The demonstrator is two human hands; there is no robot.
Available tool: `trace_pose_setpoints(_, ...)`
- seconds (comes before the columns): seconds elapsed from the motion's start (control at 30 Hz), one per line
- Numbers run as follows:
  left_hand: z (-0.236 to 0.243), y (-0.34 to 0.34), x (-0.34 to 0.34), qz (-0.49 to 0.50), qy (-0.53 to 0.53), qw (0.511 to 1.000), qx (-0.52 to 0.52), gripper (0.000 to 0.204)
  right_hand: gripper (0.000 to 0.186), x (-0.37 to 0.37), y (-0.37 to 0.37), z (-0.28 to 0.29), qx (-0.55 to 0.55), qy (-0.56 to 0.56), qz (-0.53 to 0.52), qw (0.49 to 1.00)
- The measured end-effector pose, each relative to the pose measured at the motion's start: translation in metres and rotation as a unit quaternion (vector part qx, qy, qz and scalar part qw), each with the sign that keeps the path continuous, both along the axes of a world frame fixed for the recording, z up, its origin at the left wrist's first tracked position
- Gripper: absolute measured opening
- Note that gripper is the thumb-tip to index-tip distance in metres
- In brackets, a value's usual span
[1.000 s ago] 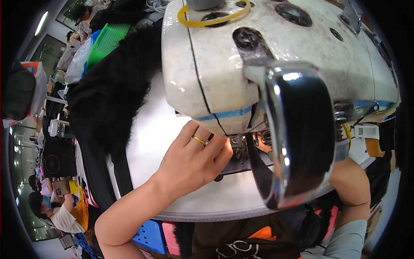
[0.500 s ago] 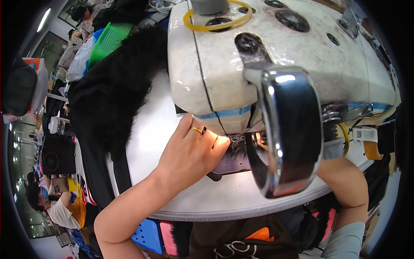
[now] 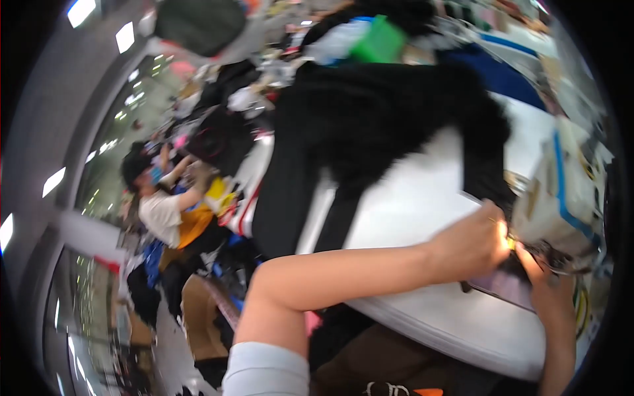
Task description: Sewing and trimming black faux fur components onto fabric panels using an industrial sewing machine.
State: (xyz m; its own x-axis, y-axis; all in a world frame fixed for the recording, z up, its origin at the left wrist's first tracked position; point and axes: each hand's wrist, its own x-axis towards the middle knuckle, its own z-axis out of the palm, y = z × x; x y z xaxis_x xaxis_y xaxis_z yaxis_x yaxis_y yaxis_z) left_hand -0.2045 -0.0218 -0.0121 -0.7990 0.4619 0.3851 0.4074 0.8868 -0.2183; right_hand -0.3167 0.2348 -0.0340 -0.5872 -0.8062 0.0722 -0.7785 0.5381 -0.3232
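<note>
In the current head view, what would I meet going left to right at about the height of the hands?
Co-worker in a white top, black cloth, white tabletop, left hand, right hand.

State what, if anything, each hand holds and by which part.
Cannot be told: the left hand and right hand are close together beside the sewing machine, black fabric near them, but blur hides any grip.

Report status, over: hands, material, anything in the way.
Left hand and right hand close together beside sewing machine; grips unclear. Black furry material across white table, one end near left hand. Obstructions: can't tell through blur.
</note>
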Motion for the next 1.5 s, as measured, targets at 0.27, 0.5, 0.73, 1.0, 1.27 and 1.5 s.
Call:
trace_pose_setpoints(0.27, -0.02, -0.016, 0.011, -0.034, 0.101, 0.994, -0.021, 0.015, 0.049, 0.018, -0.016, 0.01, 0.104, 0.156, 0.095, 0.978)
trace_pose_setpoints(0.5, -0.01, -0.024, 0.006, -0.066, 0.054, 0.995, -0.052, 0.021, 0.042, 0.024, -0.016, 0.009, 0.082, 0.292, 0.161, 0.939)
trace_pose_setpoints(0.73, 0.024, -0.1, -0.023, 0.352, -0.028, 0.931, -0.096, 0.026, 0.04, -0.001, 0.0, -0.02, -0.027, 0.006, -0.121, 0.992)
trace_pose_setpoints(1.0, 0.082, -0.121, 0.112, 0.252, 0.066, 0.873, 0.412, 0.024, 0.042, 0.019, -0.023, 0.009, -0.034, 0.111, 0.015, 0.993)
trace_pose_setpoints(1.27, 0.053, -0.034, 0.236, 0.176, 0.072, 0.745, 0.639, 0.046, 0.036, 0.088, -0.021, 0.071, -0.075, 0.124, 0.167, 0.975)
trace_pose_setpoints(1.5, -0.012, 0.034, 0.256, 0.089, 0.052, 0.811, 0.576, 0.035, 0.035, 0.18, -0.038, 0.069, -0.184, -0.287, 0.16, 0.926)
